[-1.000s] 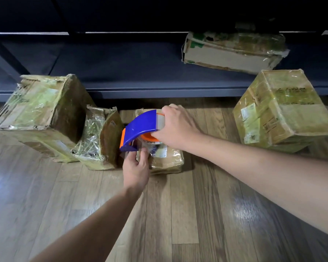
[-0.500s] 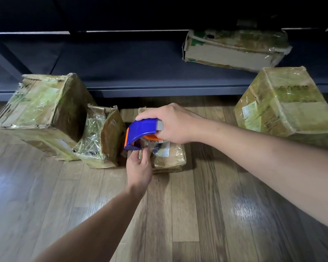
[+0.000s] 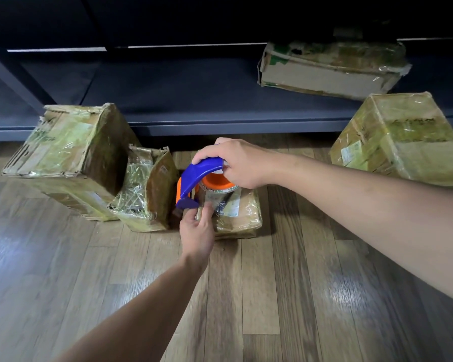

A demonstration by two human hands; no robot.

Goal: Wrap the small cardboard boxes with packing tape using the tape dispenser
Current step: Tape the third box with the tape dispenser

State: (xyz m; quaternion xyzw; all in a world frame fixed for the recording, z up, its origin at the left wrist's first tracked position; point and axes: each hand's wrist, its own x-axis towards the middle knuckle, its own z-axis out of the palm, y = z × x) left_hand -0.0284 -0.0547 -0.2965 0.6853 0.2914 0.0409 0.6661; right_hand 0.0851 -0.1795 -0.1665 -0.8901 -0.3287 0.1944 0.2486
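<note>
Compared with the view half a second earlier, the tape dispenser (image 3: 194, 176) is tipped further nose-down, so that its orange hub and clear roll now face us, and the left hand (image 3: 197, 233) has risen slightly towards it. We grip the dispenser's handle in the right hand (image 3: 242, 163), fingers curled over the blue shell. We bring the left thumb and forefinger together on the tape (image 3: 216, 195) just below the nose; the film is clear, so we judge this a pinch on its free end rather than see it plainly.

The dispenser hangs directly over the small cardboard box (image 3: 242, 218), which lies on the floor (image 3: 298, 283) near its far edge, in front of the dark shelf (image 3: 194, 100). Its long axis runs from the handle at the far right down to the nose at the near left, and the nose points down and to the left, at the left hand. We judge that the box's long axis runs from us towards the shelf, though the hands hide part of it. The left hand is the nearer to the tape end, touching it from below. Drawing out a length calls for the two hands to part along that axis.
</note>
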